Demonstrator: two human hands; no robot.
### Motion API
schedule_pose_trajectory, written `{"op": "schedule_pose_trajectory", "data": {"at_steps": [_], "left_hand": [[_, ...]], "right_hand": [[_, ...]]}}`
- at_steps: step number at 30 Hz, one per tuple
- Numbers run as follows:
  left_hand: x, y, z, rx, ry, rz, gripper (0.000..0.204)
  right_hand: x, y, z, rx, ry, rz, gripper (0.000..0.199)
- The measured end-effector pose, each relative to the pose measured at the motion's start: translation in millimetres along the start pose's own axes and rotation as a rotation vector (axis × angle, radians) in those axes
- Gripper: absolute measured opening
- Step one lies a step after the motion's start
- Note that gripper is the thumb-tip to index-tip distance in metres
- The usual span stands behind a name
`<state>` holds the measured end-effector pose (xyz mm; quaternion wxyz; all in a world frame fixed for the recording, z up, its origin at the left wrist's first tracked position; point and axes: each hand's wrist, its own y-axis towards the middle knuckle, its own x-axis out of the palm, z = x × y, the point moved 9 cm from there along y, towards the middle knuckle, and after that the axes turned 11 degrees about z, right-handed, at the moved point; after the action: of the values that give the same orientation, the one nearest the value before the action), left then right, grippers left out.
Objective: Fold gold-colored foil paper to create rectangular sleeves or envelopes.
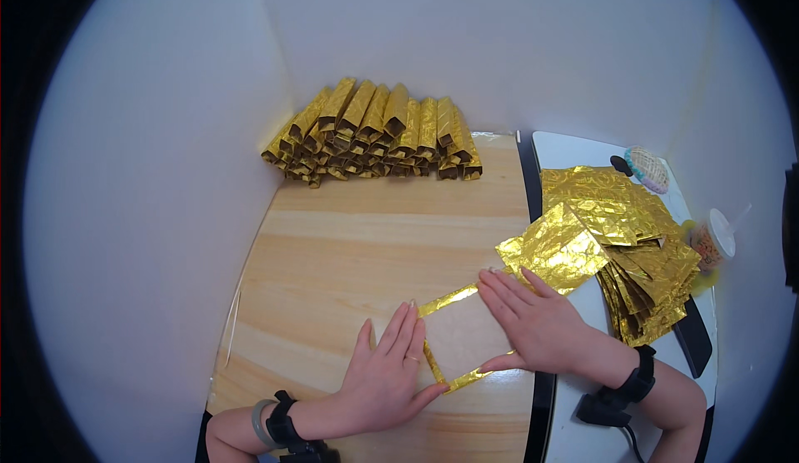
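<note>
White walls close in the upper half of the frame, matte and bare, meeting in a corner above a pale wooden table (349, 238) with soft grain bands. To the right of it lies a white tabletop (583, 151), smooth and glossy, with a dark gap between the two.

At upper centre, against the wall, sits a pile of folded pieces (374, 134): long, narrow gold shapes with dark open ends, laid side by side in overlapping rows. These look finished, and there are many. At centre right a stack of flat gold sheets (620, 238) fans out, crinkled and shiny like foil paper; it is thick, so plenty seems left to fold.

One sheet (462, 334) lies at lower centre, pale matte side up, its gold edges turned in along the left and bottom. I judge it to be early in its folding.

The left hand (387, 371) lies flat on the sheet's left edge, fingers nearly together. The right hand (537, 326) presses its right side, fingers slightly spread, thumb on the lower fold.

A lidded cup (714, 242) and a small patterned object (647, 169) sit far right.
</note>
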<state>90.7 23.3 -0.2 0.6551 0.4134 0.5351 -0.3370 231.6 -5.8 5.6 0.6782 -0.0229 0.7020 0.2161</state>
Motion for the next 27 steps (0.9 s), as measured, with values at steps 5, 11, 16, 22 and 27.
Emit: {"op": "schedule_pose_trajectory", "data": {"at_steps": [5,11,16,22,27], "left_hand": [[-0.6,-0.9,0.0,-0.005,0.010,0.006,0.087],[0.0,0.8,0.3,0.014,0.044,0.008,0.086],[-3.5,2.8,2.1,-0.004,0.027,0.024,0.085],[0.1,4.7,-0.6,-0.015,0.027,-0.016,0.087],[4.8,10.7,-35.1,-0.047,0.000,-0.152,0.088]], "right_hand": [[-3.7,-6.1,9.8,0.009,-0.024,-0.011,0.103],[-1.1,-7.6,11.7,0.010,-0.024,-0.013,0.103],[-2.3,-7.6,13.4,0.032,-0.027,-0.033,0.105],[-3.1,-7.8,16.6,0.029,0.015,-0.034,0.104],[-14.3,-14.3,14.0,0.045,-0.026,-0.063,0.102]]}}
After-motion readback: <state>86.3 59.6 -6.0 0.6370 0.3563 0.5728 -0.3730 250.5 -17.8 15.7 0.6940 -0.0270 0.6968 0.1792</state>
